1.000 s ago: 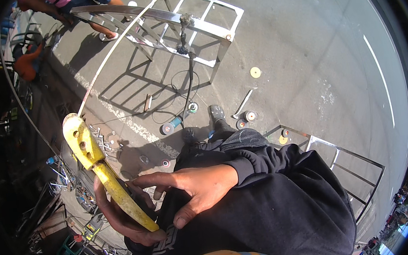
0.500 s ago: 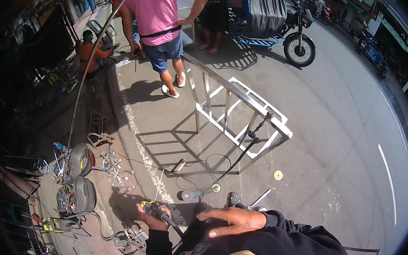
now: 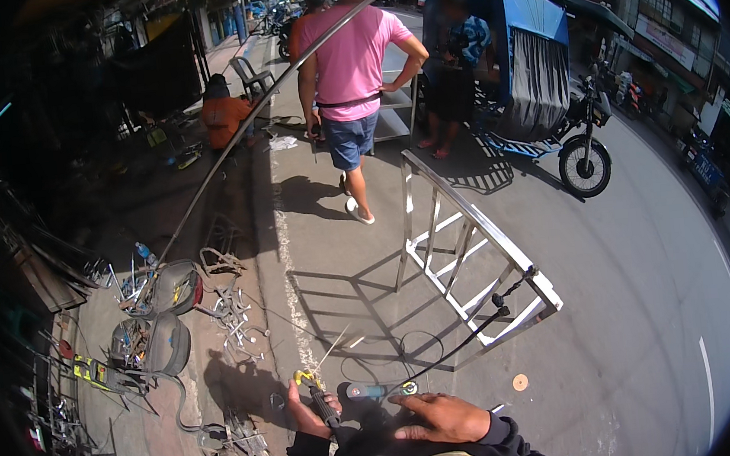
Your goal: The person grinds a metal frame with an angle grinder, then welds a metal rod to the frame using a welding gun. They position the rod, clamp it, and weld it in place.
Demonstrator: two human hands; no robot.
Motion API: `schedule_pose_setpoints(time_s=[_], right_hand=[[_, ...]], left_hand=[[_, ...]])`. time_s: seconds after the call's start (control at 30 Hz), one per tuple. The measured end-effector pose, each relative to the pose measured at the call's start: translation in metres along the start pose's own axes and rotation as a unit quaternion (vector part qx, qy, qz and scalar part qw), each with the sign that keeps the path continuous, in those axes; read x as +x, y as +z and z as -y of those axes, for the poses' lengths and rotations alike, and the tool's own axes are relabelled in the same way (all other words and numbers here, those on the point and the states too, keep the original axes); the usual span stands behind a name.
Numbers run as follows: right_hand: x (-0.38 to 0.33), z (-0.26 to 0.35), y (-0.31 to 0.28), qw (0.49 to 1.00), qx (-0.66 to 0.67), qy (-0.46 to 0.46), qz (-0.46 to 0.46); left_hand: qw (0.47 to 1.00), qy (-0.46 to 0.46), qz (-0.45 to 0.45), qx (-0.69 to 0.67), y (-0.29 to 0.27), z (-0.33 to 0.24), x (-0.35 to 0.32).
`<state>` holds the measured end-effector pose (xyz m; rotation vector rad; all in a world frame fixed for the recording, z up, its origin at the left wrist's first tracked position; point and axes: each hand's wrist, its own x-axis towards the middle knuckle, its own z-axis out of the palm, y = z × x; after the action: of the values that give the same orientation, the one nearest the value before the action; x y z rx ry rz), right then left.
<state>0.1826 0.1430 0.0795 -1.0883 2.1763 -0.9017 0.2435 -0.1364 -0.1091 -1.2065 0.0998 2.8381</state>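
Note:
My left hand (image 3: 309, 417) is closed around a welding electrode holder (image 3: 319, 402) with a dark handle and yellow jaws. A thin welding rod (image 3: 332, 347) sticks out of its tip. My right hand (image 3: 448, 418) is held in front of my body, fingers stretched out, with nothing in it. Just beyond the hands an angle grinder (image 3: 367, 391) lies on the pavement. Farther off stands a metal frame (image 3: 495, 240) of square tubes, its base bars white. A dark cable with a clamp (image 3: 499, 300) is attached to its near end.
Open tool cases (image 3: 169, 343) and scattered clamps (image 3: 236, 322) lie at the left. A yellow-black welding machine (image 3: 91, 372) is beside them. A person in a pink shirt (image 3: 354, 55) stands beyond the frame; a blue tricycle (image 3: 532, 57) is farther right. A round disc (image 3: 521, 382) lies at right.
My view has tilted upward, so the scene sits lower. The rod in my left hand now shows more clearly. The person in pink has stepped, one heel now raised.

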Motion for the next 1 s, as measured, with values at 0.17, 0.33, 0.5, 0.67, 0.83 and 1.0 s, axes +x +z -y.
schedule_pose_setpoints(time_s=[0.17, 0.33, 0.5, 0.67, 0.83, 1.0], right_hand=[[-0.007, -0.014, -0.018, 1.0, -0.016, -0.015, -0.02], [-0.022, -0.035, -0.05, 0.996, 0.007, -0.072, -0.053], [-0.041, -0.056, -0.07, 0.992, -0.068, -0.062, -0.083], [-0.047, -0.07, -0.084, 0.998, 0.051, -0.038, -0.004], [-0.018, -0.081, -0.102, 0.999, 0.028, 0.005, 0.026], [0.003, -0.095, -0.123, 0.996, 0.038, -0.068, -0.042]], left_hand=[[1.0, 0.005, 0.029, 0.006, 0.005, 0.011, -0.015], [0.994, 0.066, 0.041, 0.079, 0.032, 0.032, -0.031], [0.989, 0.112, 0.09, -0.046, 0.051, 0.042, -0.076], [0.971, 0.215, 0.023, -0.103, 0.065, 0.047, -0.121], [0.941, 0.305, 0.099, -0.11, 0.098, 0.025, -0.16], [0.892, 0.419, 0.14, -0.094, 0.133, -0.007, -0.213]])
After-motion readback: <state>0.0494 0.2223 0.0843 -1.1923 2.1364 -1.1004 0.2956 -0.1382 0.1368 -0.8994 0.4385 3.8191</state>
